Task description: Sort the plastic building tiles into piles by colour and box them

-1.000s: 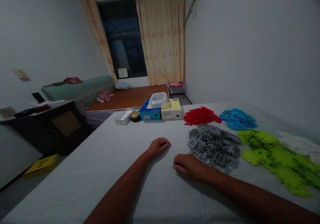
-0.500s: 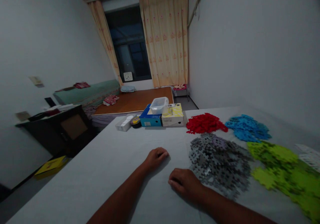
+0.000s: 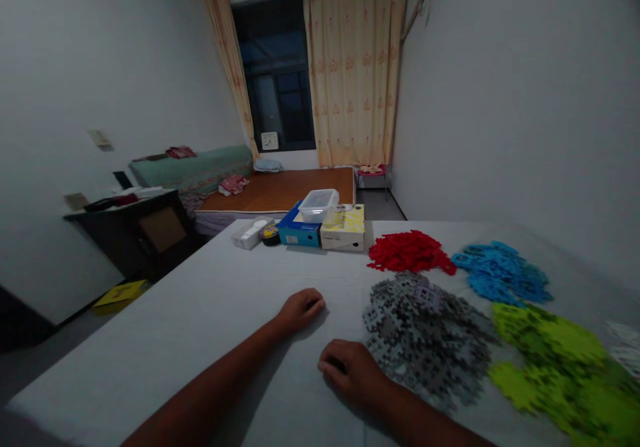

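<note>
My left hand (image 3: 301, 310) rests on the white-covered table (image 3: 210, 327), its fingers curled into a loose fist with nothing showing in it. Closer to me and to the right lies my right hand (image 3: 354, 372), also loosely closed, with a dark hollow between thumb and fingers and no object visible there. Just beyond it on the right is a heap of grey interlocking plastic pieces (image 3: 430, 340), which is the pile nearest to both hands. Red pieces (image 3: 411, 250), blue pieces (image 3: 503, 272) and lime-green pieces (image 3: 565, 360) lie in separate heaps around the grey one.
Along the table's far edge stand a blue box (image 3: 300, 235), a yellow and white box (image 3: 344, 228), a clear plastic tub (image 3: 319, 205) on top, a roll of tape (image 3: 271, 235) and a small white box (image 3: 249, 235). White pieces (image 3: 625, 347) lie at far right.
The camera view has tilted and turned slightly, shifting everything in the picture. Both hands stay closed and resting on the table; the heaps look unchanged.
</note>
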The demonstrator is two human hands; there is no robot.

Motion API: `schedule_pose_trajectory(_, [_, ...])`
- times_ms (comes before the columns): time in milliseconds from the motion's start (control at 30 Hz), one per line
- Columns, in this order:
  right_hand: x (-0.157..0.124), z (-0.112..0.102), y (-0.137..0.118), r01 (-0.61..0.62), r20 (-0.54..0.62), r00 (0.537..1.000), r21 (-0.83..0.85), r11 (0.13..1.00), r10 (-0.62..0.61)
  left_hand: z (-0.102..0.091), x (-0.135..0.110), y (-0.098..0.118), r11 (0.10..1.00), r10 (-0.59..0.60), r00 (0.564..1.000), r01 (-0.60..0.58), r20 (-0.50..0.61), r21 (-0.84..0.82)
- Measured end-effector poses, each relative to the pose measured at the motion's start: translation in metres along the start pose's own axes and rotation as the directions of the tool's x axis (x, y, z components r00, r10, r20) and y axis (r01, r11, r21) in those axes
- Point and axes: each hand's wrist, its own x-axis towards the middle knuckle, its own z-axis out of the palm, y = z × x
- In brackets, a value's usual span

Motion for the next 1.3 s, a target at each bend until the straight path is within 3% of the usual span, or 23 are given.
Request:
schedule_pose_trajectory(367, [-0.005, 0.001, 0.000, 0.079, -0.002, 0.997, -0.108, 0.991, -0.080, 0.005, -0.003, 0.000, 0.978, 0.133, 0.990, -0.138, 0.043, 0.159])
schedule_pose_trajectory(767, [-0.011, 0.007, -0.005, 0.093, -0.014, 0.993, -0.520, 0.849, -0.118, 0.008, -0.007, 0.001, 0.969, 0.207, 0.976, -0.215, 0.071, 0.126])
schedule_pose_trajectory(1000, [-0.009, 0.010, -0.009, 0.055, -0.067, 0.991, -0.588, 0.807, -0.117, 0.003, -0.003, -0.008, 0.972, 0.230, 0.965, -0.233, 0.127, 0.013])
schedule_pose_trajectory(1300, [-0.005, 0.005, -0.010, 0.056, -0.086, 0.989, -0.541, 0.839, -0.122, 0.000, 0.001, -0.007, 0.981, 0.192, 0.974, -0.193, 0.118, 0.001])
